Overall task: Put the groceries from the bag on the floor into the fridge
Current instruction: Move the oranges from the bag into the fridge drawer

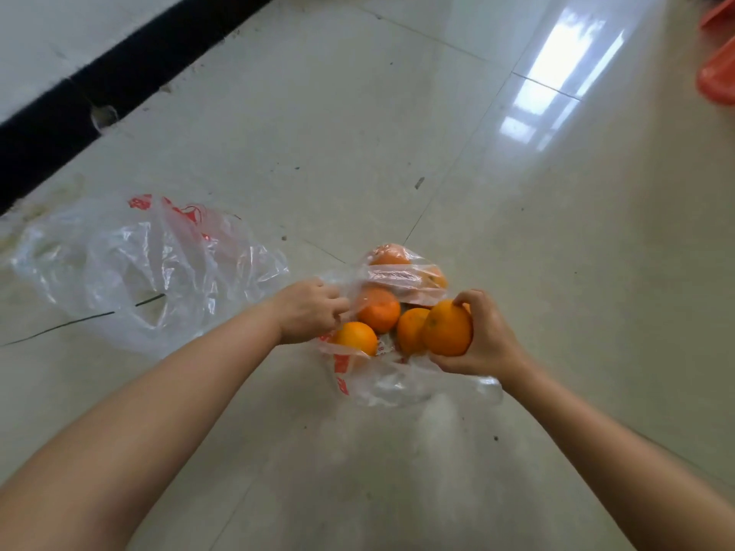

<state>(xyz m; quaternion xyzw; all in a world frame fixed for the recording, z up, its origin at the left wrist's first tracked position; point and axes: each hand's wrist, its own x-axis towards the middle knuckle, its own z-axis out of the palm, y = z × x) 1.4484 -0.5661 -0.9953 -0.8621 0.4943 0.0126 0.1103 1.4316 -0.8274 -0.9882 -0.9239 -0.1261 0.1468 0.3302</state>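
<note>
Floor [397,133] of glossy pale tile, black baseboard [119,69] along it, carries the bag [397,383] of oranges, whose edge the left hand [308,312] pinches while the right hand [483,336] grips an orange [447,328].

Six oranges [379,309], two clear plastic bags [131,268], two hands [308,312], two orange-red objects [718,79] at the edge

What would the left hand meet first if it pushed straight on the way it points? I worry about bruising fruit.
Probably the orange just beyond the left hand, whose fingers pinch the bag; depth is uncertain.
</note>
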